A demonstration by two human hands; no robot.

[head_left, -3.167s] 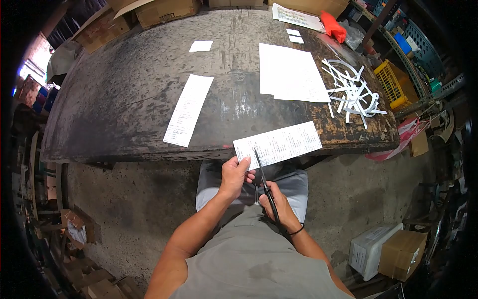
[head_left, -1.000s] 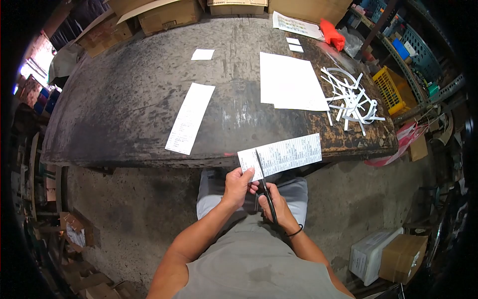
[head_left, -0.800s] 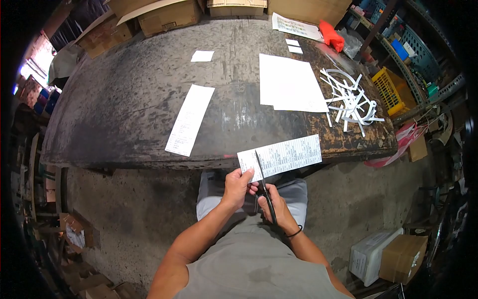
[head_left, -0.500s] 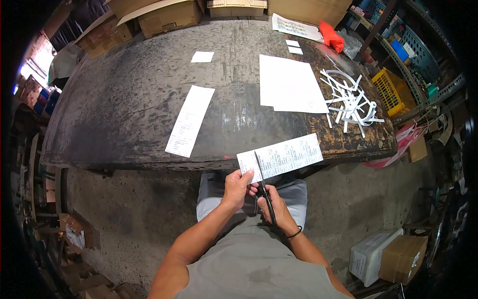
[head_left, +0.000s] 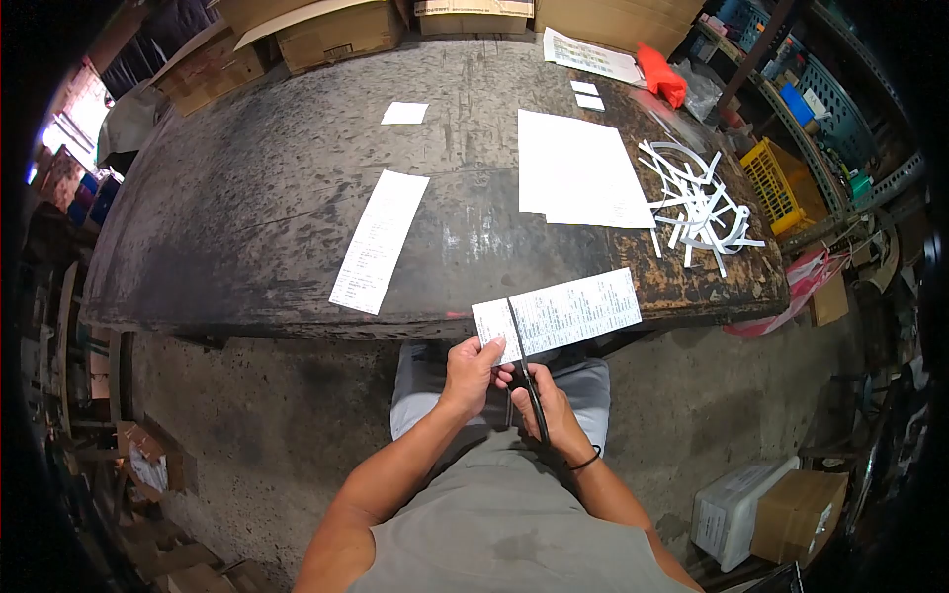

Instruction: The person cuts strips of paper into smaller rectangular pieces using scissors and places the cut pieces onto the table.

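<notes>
My left hand pinches the lower left part of a printed paper strip, thumb on top. In my right hand is a pair of black-handled scissors, with a blade lying across the strip near its left end. The strip slants up to the right over the table's front edge. Another printed strip lies on the table to the left. White paper sheets lie farther back, beside a heap of thin paper offcuts.
The dark worn table fills the middle. On it are a small white paper piece, two smaller pieces and a red plastic bag. Cardboard boxes line the back; a yellow crate stands at right.
The hands, scissors and strip hold nearly the same position. The view has shifted very slightly, and nothing has visibly been picked up or let go.
</notes>
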